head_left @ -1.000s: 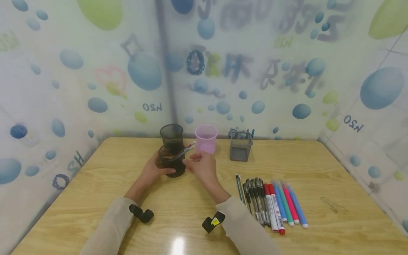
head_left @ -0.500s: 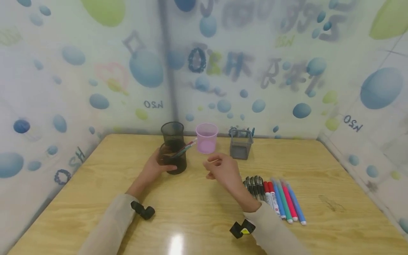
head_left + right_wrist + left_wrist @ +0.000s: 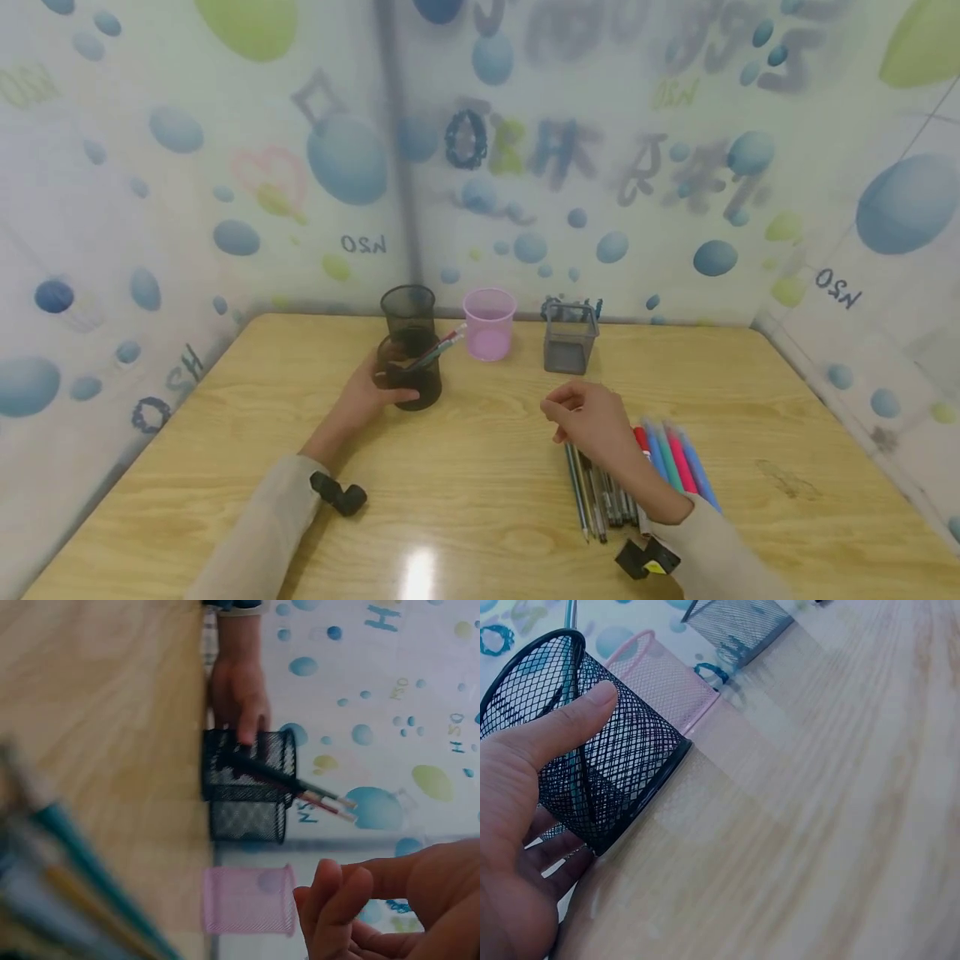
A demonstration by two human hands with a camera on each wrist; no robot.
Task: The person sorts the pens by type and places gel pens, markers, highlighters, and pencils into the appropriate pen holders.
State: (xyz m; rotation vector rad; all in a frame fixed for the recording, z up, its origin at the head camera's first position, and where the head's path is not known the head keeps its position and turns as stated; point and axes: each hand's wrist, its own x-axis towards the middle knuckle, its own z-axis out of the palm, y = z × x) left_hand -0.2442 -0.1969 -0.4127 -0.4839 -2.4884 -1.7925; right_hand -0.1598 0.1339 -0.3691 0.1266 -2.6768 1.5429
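My left hand (image 3: 363,400) grips a round black mesh pen cup (image 3: 422,390), thumb on the near side and fingers around the far side. Pencils (image 3: 444,345) lean to the right inside that cup and stick out over its rim. Farther right, my right hand (image 3: 596,423) hovers over a row of writing tools, with bent fingers and nothing between them. Below it lie pencils (image 3: 576,492) and several black-capped pens (image 3: 611,504), partly hidden by the hand. Blurred pencils (image 3: 90,877) also show close up in the right wrist view.
Behind the held cup stands a second black mesh cup (image 3: 408,302). A pink mesh cup (image 3: 489,332) and a square grey mesh holder (image 3: 567,343) stand to its right. Red markers (image 3: 642,440) and coloured felt-tip pens (image 3: 681,462) lie at the right. A patterned wall backs the table.
My right hand has moved away from the held cup, rightward and toward me, over the pencils and pens. The left hand keeps holding the cup in place.
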